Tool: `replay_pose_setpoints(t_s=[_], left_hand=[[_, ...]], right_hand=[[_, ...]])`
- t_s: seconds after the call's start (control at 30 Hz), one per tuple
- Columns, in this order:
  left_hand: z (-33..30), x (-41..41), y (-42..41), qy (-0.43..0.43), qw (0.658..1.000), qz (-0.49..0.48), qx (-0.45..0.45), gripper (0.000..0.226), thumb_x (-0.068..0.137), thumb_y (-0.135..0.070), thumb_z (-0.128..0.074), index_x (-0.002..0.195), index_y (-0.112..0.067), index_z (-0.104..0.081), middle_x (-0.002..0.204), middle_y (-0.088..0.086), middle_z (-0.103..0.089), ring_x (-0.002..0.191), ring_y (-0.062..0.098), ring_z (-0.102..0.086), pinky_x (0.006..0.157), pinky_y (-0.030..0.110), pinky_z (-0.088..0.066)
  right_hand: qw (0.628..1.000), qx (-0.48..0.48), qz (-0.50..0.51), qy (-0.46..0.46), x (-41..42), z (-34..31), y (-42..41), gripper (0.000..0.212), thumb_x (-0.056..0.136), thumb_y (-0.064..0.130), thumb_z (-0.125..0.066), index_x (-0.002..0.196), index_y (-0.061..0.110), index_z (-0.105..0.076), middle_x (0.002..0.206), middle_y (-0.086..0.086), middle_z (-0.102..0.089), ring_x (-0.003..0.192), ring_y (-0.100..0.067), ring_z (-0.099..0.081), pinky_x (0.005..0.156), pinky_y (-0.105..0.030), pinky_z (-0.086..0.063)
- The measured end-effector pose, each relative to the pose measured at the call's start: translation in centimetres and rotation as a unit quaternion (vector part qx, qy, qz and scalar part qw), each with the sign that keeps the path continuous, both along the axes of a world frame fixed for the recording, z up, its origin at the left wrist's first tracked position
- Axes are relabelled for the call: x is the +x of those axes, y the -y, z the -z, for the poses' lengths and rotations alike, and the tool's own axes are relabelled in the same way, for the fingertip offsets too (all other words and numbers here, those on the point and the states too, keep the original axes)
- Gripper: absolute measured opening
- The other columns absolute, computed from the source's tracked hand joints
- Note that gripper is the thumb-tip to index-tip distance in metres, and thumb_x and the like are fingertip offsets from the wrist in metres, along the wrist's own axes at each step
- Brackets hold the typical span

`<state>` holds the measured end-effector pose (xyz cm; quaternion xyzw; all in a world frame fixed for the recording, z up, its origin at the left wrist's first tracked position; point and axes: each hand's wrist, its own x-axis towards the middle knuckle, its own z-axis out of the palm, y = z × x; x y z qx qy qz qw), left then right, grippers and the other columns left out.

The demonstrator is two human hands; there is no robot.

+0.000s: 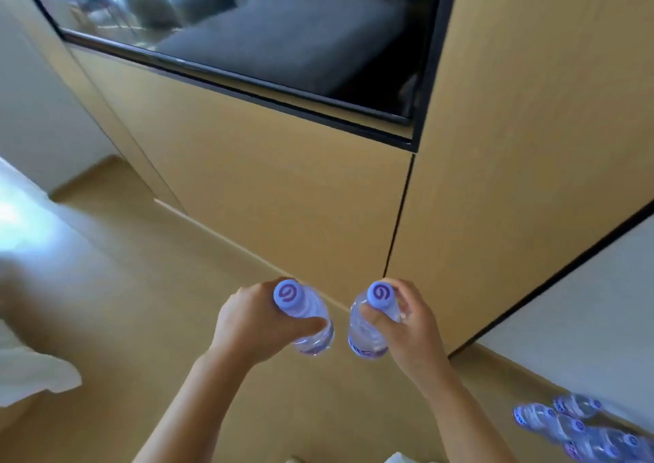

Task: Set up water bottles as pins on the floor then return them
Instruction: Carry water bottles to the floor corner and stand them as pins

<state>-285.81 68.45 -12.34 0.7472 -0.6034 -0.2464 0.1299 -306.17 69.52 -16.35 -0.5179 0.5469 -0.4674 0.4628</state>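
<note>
I hold two clear water bottles with lilac caps upright, side by side, above the wooden floor point(148, 307). My left hand point(247, 324) grips the left bottle point(311, 328) around its neck and shoulder. My right hand point(407, 324) grips the right bottle point(364, 335) the same way. The caps face the camera. Several more bottles point(580, 427) stand grouped on the floor at the lower right, blurred.
A tan wooden cabinet wall point(283, 186) rises ahead, with a dark wall-mounted screen point(265, 31) set into it. White bedding point(24, 367) lies at the left edge. A pale surface with a dark edge point(584, 303) is at the right.
</note>
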Motion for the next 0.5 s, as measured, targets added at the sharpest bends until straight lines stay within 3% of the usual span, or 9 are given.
replay_pose_setpoints(t_s=[0.07, 0.13, 0.23, 0.5], left_hand=[[-1.1, 4.3, -0.6, 0.027, 0.999, -0.015, -0.012, 0.055, 0.038, -0.067, -0.058, 0.08, -0.033, -0.061, 0.062, -0.011, -0.061, 0.056, 0.009, -0.053, 0.048, 0.023, -0.044], [-2.1, 8.3, -1.0, 0.059, 0.998, -0.023, -0.026, 0.054, 0.04, -0.068, -0.056, 0.079, -0.031, -0.06, 0.062, -0.009, -0.061, 0.058, 0.009, -0.055, 0.049, 0.022, -0.042], [-3.1, 13.4, -1.8, 0.084, 0.995, -0.039, -0.038, 0.04, 0.043, -0.067, -0.056, 0.069, -0.036, -0.05, 0.052, -0.007, -0.051, 0.049, 0.008, -0.045, 0.044, 0.021, -0.032], [-3.0, 23.8, -3.0, 0.082, 0.989, -0.119, -0.026, 0.028, 0.046, -0.067, -0.056, 0.062, -0.048, -0.044, 0.045, -0.006, -0.041, 0.045, 0.009, -0.037, 0.044, 0.021, -0.027]], right_hand=[[1.0, 0.0, -0.027, 0.014, 4.3, -0.9, 0.5, 0.021, 0.074, 0.024, -0.075, 0.091, 0.025, -0.061, 0.095, 0.005, -0.064, 0.091, -0.013, -0.059, 0.08, -0.021, -0.044], [0.998, -0.008, -0.058, 0.018, 8.4, -1.4, 1.3, 0.022, 0.078, 0.017, -0.076, 0.092, 0.023, -0.061, 0.095, 0.004, -0.064, 0.089, -0.012, -0.06, 0.08, -0.023, -0.045], [0.992, -0.026, -0.125, 0.002, 14.2, -2.3, 2.2, 0.02, 0.08, 0.014, -0.074, 0.091, 0.023, -0.06, 0.093, 0.005, -0.064, 0.089, -0.013, -0.06, 0.081, -0.024, -0.047], [0.971, -0.043, -0.234, 0.001, 26.5, -2.9, 5.2, 0.016, 0.083, 0.013, -0.07, 0.095, 0.017, -0.06, 0.095, 0.003, -0.063, 0.086, -0.004, -0.058, 0.077, -0.012, -0.043]])
